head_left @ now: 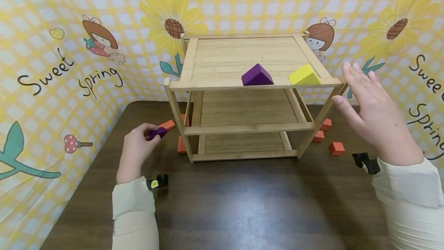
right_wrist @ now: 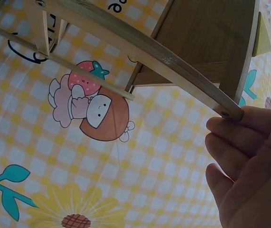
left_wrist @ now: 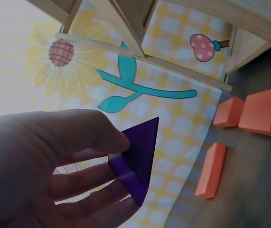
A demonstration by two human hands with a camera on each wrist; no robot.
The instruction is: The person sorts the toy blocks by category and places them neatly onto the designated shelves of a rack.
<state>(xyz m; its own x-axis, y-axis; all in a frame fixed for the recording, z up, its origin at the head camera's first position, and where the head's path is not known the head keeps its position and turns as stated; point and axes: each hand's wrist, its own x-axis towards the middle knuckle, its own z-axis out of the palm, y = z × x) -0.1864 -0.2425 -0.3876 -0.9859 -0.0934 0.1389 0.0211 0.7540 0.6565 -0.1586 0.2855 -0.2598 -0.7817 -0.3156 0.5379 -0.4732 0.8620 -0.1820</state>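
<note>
My left hand (head_left: 136,146) pinches a purple triangular block (left_wrist: 142,156) between thumb and fingers, left of the wooden shelf rack (head_left: 239,55). In the left wrist view the thumb lies on one face of the block and fingers support the other side. My right hand (head_left: 381,120) is at the rack's top right front corner, fingers extended and holding nothing. In the right wrist view its fingertips appear to touch the corner post. On the top shelf, near the front edge, rest another purple triangular block (head_left: 257,75) and a yellow triangular block (head_left: 305,75).
Orange blocks lie on the dark table (head_left: 222,203) on both sides of the rack: a long thin one (left_wrist: 211,171) and thicker ones (left_wrist: 266,111) at the left, a few small ones (head_left: 337,148) at the right. A checked cloth (head_left: 249,3) hangs behind and at both sides.
</note>
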